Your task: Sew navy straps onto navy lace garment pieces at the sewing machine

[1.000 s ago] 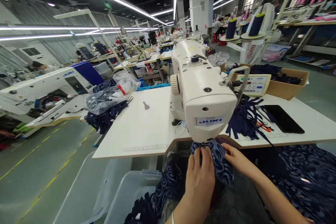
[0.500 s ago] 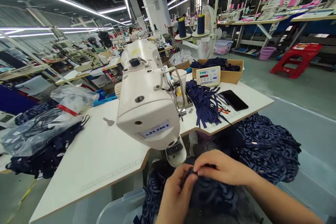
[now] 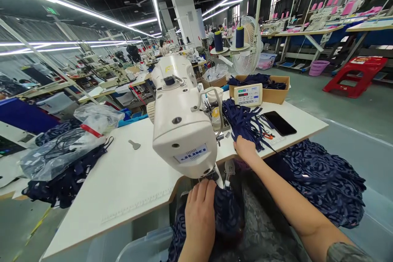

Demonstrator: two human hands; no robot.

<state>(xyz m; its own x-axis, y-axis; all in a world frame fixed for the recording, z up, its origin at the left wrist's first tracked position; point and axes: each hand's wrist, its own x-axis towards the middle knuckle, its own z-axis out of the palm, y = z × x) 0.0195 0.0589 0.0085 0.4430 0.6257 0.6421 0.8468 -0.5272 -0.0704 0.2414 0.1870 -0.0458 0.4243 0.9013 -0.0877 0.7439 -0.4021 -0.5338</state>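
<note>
My left hand (image 3: pixel 201 208) presses navy patterned fabric (image 3: pixel 227 208) beneath the head of a white JUKI sewing machine (image 3: pixel 186 131), its fingers together and bent over the cloth. The needle area lies mostly hidden behind the machine head and my fingers. My right hand (image 3: pixel 245 149) is stretched out to the near end of a pile of navy fabric strips (image 3: pixel 242 118) on the table. Its fingers are closed at the strip ends; the fingertips are partly hidden.
A black phone (image 3: pixel 280 123) and orange-handled snips (image 3: pixel 268 135) lie right of the strips. Behind stand a control panel (image 3: pixel 248 94) and a cardboard box (image 3: pixel 276 96). More patterned fabric (image 3: pixel 325 184) is heaped at right. Plastic-bagged pieces (image 3: pixel 58 151) lie left of the white table (image 3: pixel 132 180).
My hands were together in front of the machine, fingering dark fabric. Now the left holds fabric under the machine head, and the right has moved forward to the strips. The view has shifted slightly.
</note>
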